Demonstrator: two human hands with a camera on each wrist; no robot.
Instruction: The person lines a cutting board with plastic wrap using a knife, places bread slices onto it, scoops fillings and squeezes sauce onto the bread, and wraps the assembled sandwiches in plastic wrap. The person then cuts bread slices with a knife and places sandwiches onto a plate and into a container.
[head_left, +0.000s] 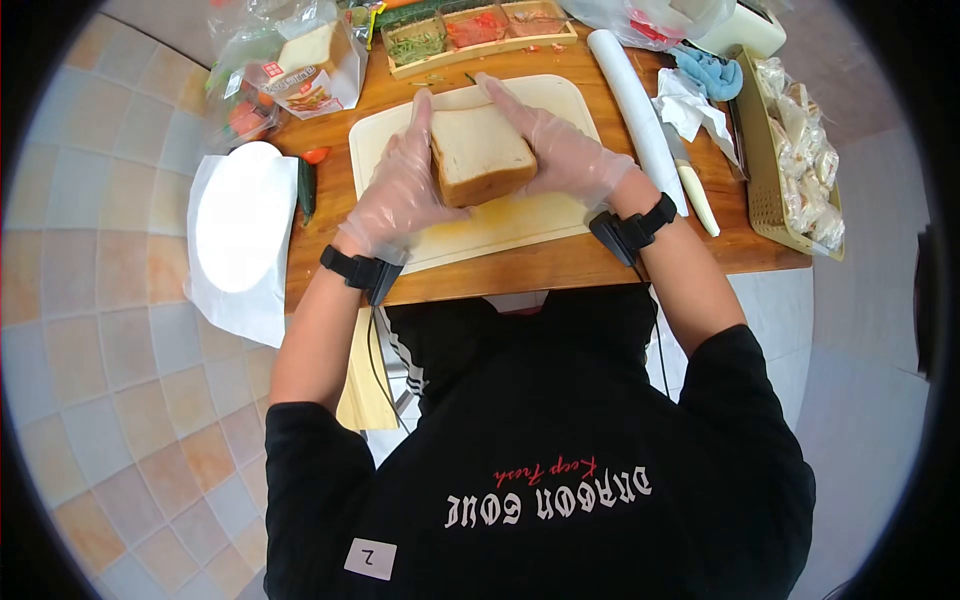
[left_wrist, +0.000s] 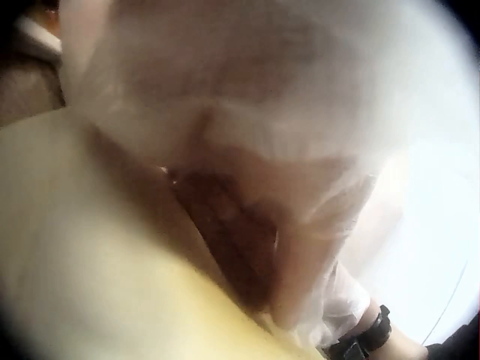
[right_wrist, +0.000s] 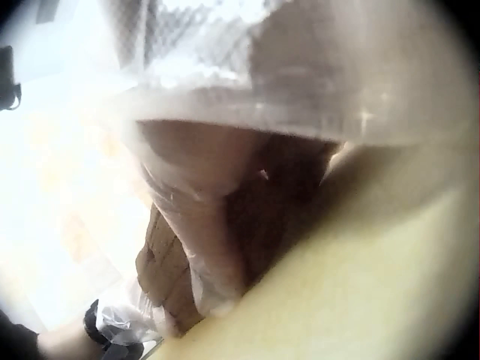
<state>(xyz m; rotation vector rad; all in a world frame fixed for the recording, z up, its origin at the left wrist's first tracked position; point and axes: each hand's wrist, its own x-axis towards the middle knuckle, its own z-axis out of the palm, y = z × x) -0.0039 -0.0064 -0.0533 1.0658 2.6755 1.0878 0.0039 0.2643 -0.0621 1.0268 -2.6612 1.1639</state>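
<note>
A stack of square bread slices [head_left: 484,155] with pale faces and brown crust is held between both hands over the cream cutting board [head_left: 560,100]. My left hand [head_left: 405,185], in a clear plastic glove, grips its left side, with the thumb along the near edge. From the opposite side my right hand [head_left: 565,155], gloved the same way, holds the right edge. Layered crust [right_wrist: 166,266] shows beyond the fingers in the right wrist view. Yellow stains mark the board's near part. Glove film and shadow hide much of the bread's underside in both wrist views.
A divided wooden tray [head_left: 478,42] of shredded fillings stands behind the board. Right lie a white roll [head_left: 636,115], a knife [head_left: 692,180] and a basket [head_left: 765,180] of wrapped food. On the left are a white oval plate [head_left: 240,215], a cucumber piece [head_left: 306,190] and bagged bread [head_left: 310,75].
</note>
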